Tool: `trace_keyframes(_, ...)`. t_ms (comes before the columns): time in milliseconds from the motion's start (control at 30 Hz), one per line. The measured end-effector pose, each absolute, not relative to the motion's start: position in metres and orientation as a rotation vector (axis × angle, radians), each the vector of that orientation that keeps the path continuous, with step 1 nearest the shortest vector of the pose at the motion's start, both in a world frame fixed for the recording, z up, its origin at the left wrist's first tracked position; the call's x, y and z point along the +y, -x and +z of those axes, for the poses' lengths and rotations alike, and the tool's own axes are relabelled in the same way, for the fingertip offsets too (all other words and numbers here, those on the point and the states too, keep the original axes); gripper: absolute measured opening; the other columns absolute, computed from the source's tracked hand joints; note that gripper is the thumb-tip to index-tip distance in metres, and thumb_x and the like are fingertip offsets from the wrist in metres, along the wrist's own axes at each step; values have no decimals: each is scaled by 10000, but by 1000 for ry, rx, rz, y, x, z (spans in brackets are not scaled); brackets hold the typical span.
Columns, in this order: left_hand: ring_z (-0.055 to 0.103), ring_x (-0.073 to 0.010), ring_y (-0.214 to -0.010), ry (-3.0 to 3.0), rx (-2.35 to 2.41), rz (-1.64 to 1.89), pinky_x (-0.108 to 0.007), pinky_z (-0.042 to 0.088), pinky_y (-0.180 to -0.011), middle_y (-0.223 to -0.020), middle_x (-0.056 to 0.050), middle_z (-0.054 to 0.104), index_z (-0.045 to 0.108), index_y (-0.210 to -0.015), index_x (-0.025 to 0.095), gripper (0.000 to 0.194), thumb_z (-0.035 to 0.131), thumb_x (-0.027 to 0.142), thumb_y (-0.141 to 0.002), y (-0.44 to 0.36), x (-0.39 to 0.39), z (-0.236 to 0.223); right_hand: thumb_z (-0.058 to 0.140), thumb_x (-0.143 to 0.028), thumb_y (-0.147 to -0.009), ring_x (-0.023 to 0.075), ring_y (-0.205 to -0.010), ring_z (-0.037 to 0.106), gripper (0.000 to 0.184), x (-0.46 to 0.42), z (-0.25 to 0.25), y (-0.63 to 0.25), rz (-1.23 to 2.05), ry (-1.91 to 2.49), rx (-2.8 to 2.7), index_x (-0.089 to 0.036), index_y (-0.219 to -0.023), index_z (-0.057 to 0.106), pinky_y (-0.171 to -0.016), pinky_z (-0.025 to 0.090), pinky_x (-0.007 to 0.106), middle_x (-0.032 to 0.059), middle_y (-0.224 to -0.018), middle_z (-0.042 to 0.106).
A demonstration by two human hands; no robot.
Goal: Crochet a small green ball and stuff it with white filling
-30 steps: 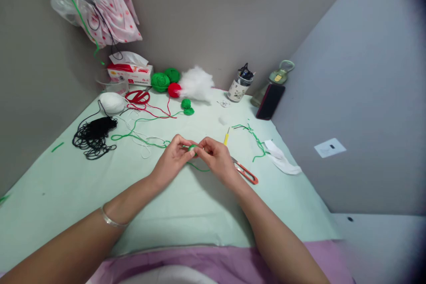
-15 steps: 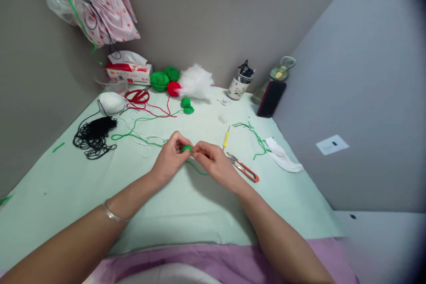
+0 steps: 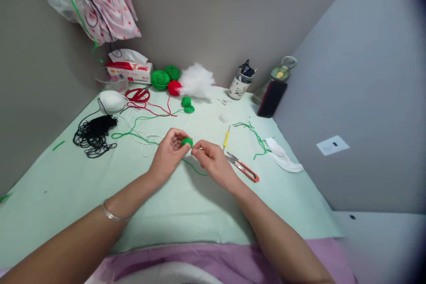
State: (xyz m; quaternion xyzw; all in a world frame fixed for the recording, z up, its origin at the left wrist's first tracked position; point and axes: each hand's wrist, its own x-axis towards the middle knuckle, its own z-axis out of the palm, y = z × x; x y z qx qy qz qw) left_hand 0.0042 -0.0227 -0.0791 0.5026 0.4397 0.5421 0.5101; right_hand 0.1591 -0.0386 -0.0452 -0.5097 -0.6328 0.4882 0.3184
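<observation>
Between the thumb and fingers of my left hand (image 3: 168,151) is a small round green piece of yarn work (image 3: 187,141). My right hand (image 3: 211,157) is just right of it, thumb and forefinger pinched together close to its edge; whatever sits in that pinch is too small to make out. A green yarn strand (image 3: 193,167) runs on the table below the piece and passes under my right hand. To the right of my right hand lie orange-handled thread snips (image 3: 246,170) and a yellow-handled crochet hook (image 3: 226,138).
Green yarn balls (image 3: 160,80), a red ball (image 3: 174,88), white stuffing (image 3: 196,80) and a tissue box (image 3: 131,73) line the back. Black yarn (image 3: 95,135) and red scissors (image 3: 137,95) lie left. A phone (image 3: 272,99) leans on a bottle (image 3: 282,71) at right, near green yarn scraps (image 3: 256,135).
My right hand's fingertips have drawn slightly away from my left hand's. The green piece has risen a little and shows more between my left fingers.
</observation>
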Motion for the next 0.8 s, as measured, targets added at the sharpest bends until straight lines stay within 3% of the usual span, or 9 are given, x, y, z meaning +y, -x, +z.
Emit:
trace_keyframes(200,654,-178,-830,-1170,1085,1314,-329,503,-817,-860,-11,693,570,-848,202,228,754,222,-713,-3,-17,-83,521,-316,-913,110,-525,326,191,-41,-57,-153,1157,1353,-1739,-223,-747,532,-544,261,255,-81,-537,374)
trace_keyframes(267,656,-181,-844,-1157,1092,1321,-328,499,-824,-878,-17,705,582,-847,202,221,763,242,-726,-1,-16,-83,544,-330,-921,122,-565,399,189,-37,-59,-158,1082,1360,-1797,-222,-775,596,-581,305,263,-61,-585,464)
trace_keyframes(367,641,-173,-850,-1149,1097,1336,-309,488,-814,-901,-15,704,605,-870,204,227,780,271,-742,2,-16,-83,636,-329,-888,177,-833,572,161,-29,-57,-167,856,1308,-1834,-225,-770,672,-757,414,300,22,-853,645)
trace_keyframes(467,616,-162,-800,-1161,1091,1329,-291,479,-761,-871,-5,683,646,-878,205,208,787,291,-751,3,-16,-83,689,-324,-857,226,-1081,597,189,-26,-50,-172,900,1150,-1736,-220,-705,647,-939,446,365,75,-1096,686)
trace_keyframes(533,614,-164,-788,-1169,1087,1319,-290,480,-745,-872,-6,683,675,-886,206,199,788,300,-752,3,-16,-83,678,-361,-863,209,-974,646,237,-26,-48,-171,1173,1028,-1603,-213,-699,593,-877,497,365,78,-1105,698)
trace_keyframes(600,618,-169,-789,-1177,1085,1309,-292,484,-740,-874,-9,689,699,-905,209,202,790,301,-750,3,-17,-82,672,-404,-863,149,-731,631,231,-26,-50,-169,1376,985,-1454,-215,-777,571,-707,511,319,64,-1082,702)
trace_keyframes(700,616,-170,-776,-1194,1071,1278,-294,488,-733,-860,-10,693,727,-944,206,217,789,283,-750,3,-19,-79,693,-440,-848,96,-576,525,263,-22,-57,-168,1333,1126,-1404,-225,-953,582,-576,433,264,15,-981,687)
trace_keyframes(800,626,-168,-782,-1200,1050,1248,-306,503,-767,-897,-23,707,733,-968,192,231,777,252,-749,1,-21,-77,604,-465,-912,108,-568,470,277,-19,-61,-168,1237,1263,-1638,-193,-858,615,-568,359,254,-41,-668,561)
